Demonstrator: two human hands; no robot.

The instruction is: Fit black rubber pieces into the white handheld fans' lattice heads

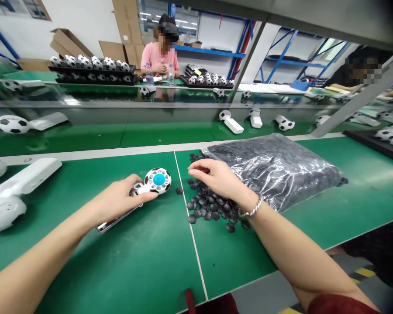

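My left hand (pixel 118 198) is wrapped round a handheld device whose round football-patterned head (pixel 158 180) has a blue disc in its middle. The device's body runs down to the left under my palm. My right hand (pixel 216 174) hovers over the left part of a pile of small black pieces (pixel 212 203), its thumb and fingers brought together; whatever is between the fingertips, if anything, is too small to make out. One loose black piece (pixel 179 191) lies between the device head and the pile.
A clear plastic bag (pixel 271 161) full of black pieces lies right of the pile. White football-headed devices (pixel 29 176) are at the left edge and along the green belt (pixel 170 131). Across it sits a person in pink (pixel 159 54); another person is at the upper right.
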